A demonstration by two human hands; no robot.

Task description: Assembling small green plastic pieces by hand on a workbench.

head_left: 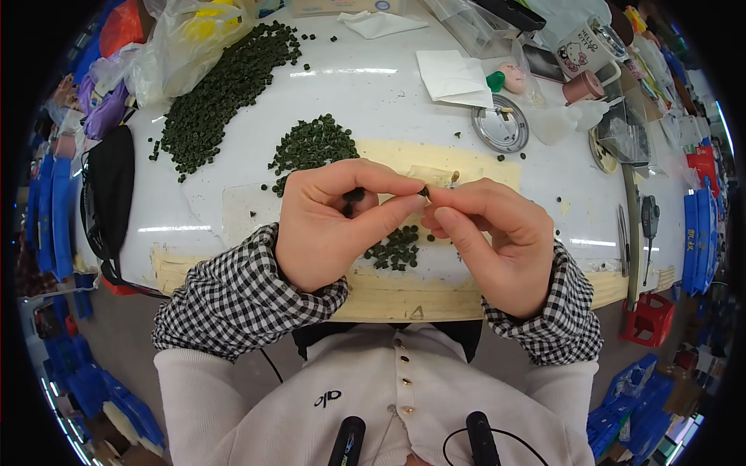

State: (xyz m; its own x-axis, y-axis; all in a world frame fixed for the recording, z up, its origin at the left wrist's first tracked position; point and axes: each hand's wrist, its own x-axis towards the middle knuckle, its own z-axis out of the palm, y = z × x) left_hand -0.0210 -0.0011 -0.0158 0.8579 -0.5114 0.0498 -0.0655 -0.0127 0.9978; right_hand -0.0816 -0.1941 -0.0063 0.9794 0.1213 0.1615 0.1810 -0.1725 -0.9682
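Observation:
A small dark green piece (424, 191) is pinched between the thumb and forefinger of my left hand (326, 221). More dark pieces (353, 203) are tucked in the curled fingers of that hand. My right hand (503, 237) meets it from the right, its fingers closed and a fingertip at the piece; anything gripped there is too small to make out. Beyond my left hand lies a pile of small dark green pieces (315, 147). A smaller group of dark green pieces (395, 250) sits below, between the hands.
Farther left spreads a large heap of dark green pieces (214, 113) beside a clear plastic bag (175, 70). A round metal lid (500, 126), white tissues (452, 78), a mug (587, 50) and a pink spool (583, 87) stand back right. Tweezers (623, 239) lie near the right edge.

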